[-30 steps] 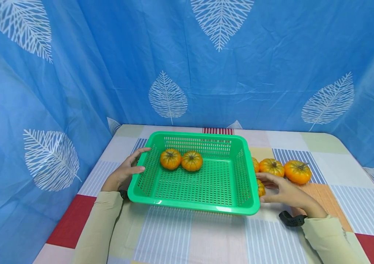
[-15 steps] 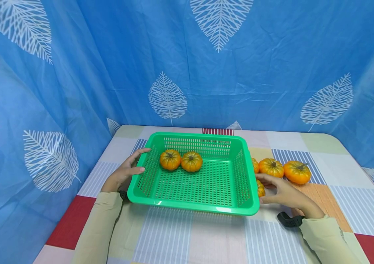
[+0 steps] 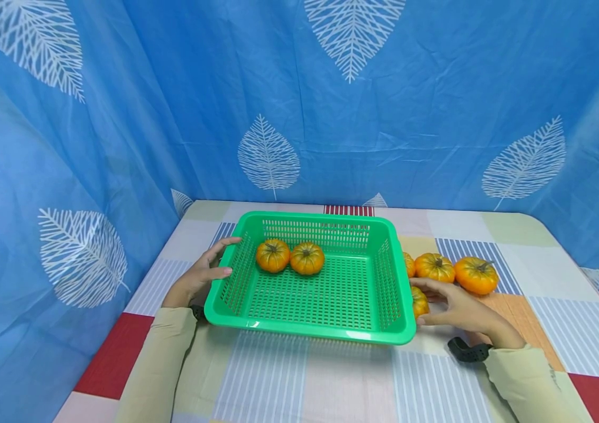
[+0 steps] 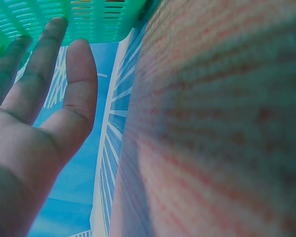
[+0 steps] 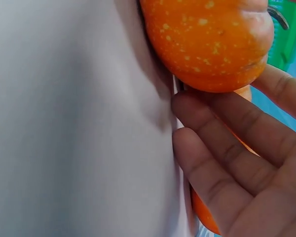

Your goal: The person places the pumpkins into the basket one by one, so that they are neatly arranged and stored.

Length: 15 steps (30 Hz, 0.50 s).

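A green plastic basket (image 3: 310, 294) stands in the middle of the table in the head view, with two small orange pumpkins (image 3: 273, 256) side by side at its back left. My left hand (image 3: 201, 270) touches the basket's left side, its fingers reaching to the rim. In the left wrist view, extended fingers (image 4: 81, 74) meet the slotted wall. Right of the basket, my right hand (image 3: 452, 305) holds a small pumpkin (image 3: 419, 302) between thumb and fingers, the basket's rim hiding part of it. In the right wrist view, the fingertips curve against that pumpkin's (image 5: 207, 39) underside.
Behind the right hand, several more pumpkins stand in a row: one (image 3: 408, 264) partly hidden by the basket, one (image 3: 435, 268) in the middle, a larger one (image 3: 477, 275) at the right. A patchwork tablecloth (image 3: 352, 382) covers the table; blue leaf-print curtains (image 3: 341, 135) hang around it.
The pumpkin at my right hand has shifted slightly to the right, showing more beyond the basket's rim. My left hand and the basket look unchanged.
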Available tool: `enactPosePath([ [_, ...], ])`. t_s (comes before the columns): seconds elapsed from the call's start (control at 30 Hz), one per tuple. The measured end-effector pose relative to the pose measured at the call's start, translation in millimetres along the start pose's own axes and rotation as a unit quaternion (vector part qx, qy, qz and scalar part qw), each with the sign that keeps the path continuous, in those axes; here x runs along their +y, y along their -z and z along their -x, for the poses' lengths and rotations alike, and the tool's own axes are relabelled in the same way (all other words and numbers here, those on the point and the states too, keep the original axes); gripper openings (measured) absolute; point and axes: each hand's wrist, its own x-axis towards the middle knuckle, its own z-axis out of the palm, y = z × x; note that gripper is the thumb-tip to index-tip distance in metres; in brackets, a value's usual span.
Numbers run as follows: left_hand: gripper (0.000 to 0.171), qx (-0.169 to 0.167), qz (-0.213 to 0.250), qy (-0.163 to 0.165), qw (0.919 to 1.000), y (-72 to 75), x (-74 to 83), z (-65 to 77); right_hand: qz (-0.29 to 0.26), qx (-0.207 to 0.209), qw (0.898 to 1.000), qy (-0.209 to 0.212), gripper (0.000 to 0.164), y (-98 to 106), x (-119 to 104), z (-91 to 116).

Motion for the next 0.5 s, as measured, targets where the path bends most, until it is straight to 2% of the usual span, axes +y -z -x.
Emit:
enactPosePath([
  [0.27,0.056,0.008,-0.01,0.005,0.9999,0.5,0.1,0.1,-0.034,-0.021,0.999,0.024,0.07,6.2,4.2,0.9],
  [0.5,0.056,0.006,-0.016,0.002,0.9999,1.6,-0.8,-0.8,-0.034,-0.022,0.999,0.018,0.07,13.0,6.4,5.1],
])
